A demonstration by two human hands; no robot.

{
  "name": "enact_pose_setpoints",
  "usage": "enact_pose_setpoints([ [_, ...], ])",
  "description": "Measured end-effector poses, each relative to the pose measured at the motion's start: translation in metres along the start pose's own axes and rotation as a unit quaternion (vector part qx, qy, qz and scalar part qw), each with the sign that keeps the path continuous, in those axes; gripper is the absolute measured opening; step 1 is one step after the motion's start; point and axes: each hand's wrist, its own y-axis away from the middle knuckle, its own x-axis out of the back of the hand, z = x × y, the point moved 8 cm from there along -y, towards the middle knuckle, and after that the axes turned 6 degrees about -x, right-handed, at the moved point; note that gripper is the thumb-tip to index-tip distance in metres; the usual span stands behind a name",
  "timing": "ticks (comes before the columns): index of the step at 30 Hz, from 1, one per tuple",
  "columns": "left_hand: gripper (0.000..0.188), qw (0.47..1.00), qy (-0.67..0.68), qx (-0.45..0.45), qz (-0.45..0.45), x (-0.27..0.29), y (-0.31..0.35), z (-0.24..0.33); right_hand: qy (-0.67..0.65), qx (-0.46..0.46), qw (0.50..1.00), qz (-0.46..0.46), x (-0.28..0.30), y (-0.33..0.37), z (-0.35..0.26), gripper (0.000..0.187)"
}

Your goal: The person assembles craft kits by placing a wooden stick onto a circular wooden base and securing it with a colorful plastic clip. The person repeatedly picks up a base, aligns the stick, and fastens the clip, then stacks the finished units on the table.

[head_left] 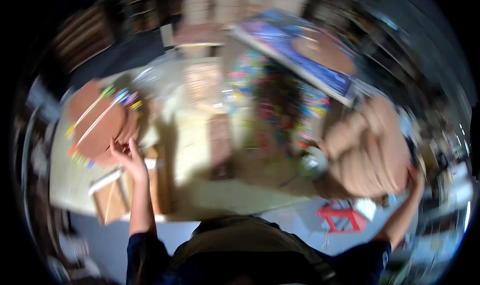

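Note:
On the left of the table lies a stack of rounded reddish-brown pieces (100,127), with two pale strips across it and small coloured bits along its edges. My left hand (130,160) is at the stack's near right edge, thumb and fingers apart; whether it touches is blurred. On the right sits a big heap of tan, rounded flat pieces (387,150), leaning in layers. My right hand (416,177) is against the heap's outer right side, its fingers smeared and partly hidden. Motion blurs the whole view.
A pile of small multicoloured pieces (280,102) covers the table's middle right, below a blue-purple printed box (305,55). A brown block (220,145) and a tan stack (202,82) stand mid-table. Open brown boxes (110,197) sit at the near left edge; a red stool (342,217) is on the floor.

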Motion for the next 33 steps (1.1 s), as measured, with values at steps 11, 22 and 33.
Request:
enact_pose_setpoints([
  [11,0.067,0.609,0.364,-0.395,-0.583,-0.268,0.297,0.417,0.151,0.002,0.975,0.164,0.039,0.024,-0.03,0.073],
  [22,0.077,0.627,0.444,-0.419,-0.483,-0.28,0.33,0.471,0.042,0.133,0.957,0.255,0.113,0.04,-0.045,0.021],
  [33,0.061,0.818,0.328,0.194,-0.432,-0.236,0.213,0.253,-0.179,0.154,0.969,0.073,-0.2,0.192,-0.093,0.051],
])
